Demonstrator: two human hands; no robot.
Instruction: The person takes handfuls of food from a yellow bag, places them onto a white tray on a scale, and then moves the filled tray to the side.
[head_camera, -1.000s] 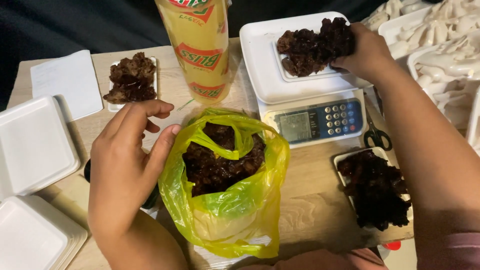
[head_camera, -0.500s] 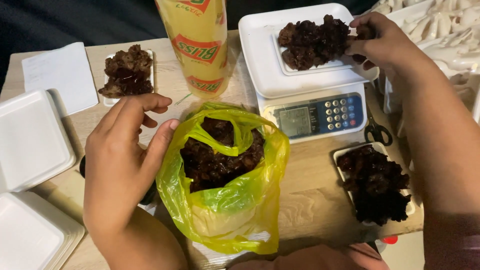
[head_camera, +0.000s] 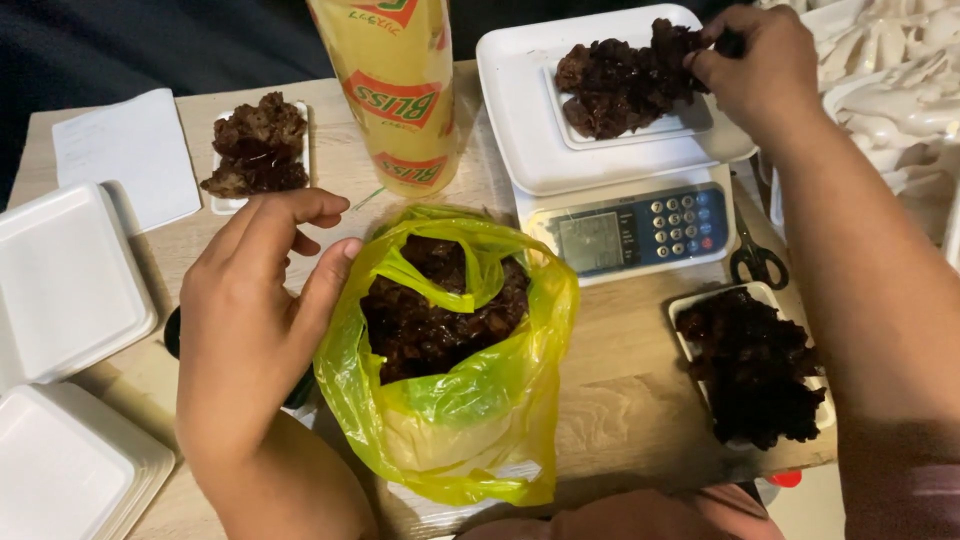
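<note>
A yellow-green plastic bag (head_camera: 450, 370), filled with dark, glistening pieces of food, is seen at the centre of a wooden worktop (head_camera: 620, 400). The left hand (head_camera: 250, 320) is held against the bag's left rim, its grip half open and curved, with the thumb touching the plastic and nothing enclosed. At the upper right of the frame, the right hand (head_camera: 755, 70) is pinched around a dark piece (head_camera: 725, 45) at the edge of a heap lying on a white foam tray (head_camera: 690, 125), which is set on the platform of a white digital scale (head_camera: 640, 215).

Further portions are shown on a small tray (head_camera: 255, 145) at the upper left and on another tray (head_camera: 755, 365) at the lower right. A yellow printed roll (head_camera: 395, 90) stands behind the bag, black-handled scissors (head_camera: 755, 260) lie just beside the scale, and white foam boxes (head_camera: 60, 290) are stacked along the left edge. Pale foodstuffs (head_camera: 890, 70) are visible at the upper right.

The bag is judged to be held up only by its contents and the light touch of the left hand; should that hand be withdrawn, the soft wall could slump and pieces could spill onto the worktop. The pinched piece looks sticky, so it could slip from the fingers, and a heavy press on the tray could upset the weighing.
</note>
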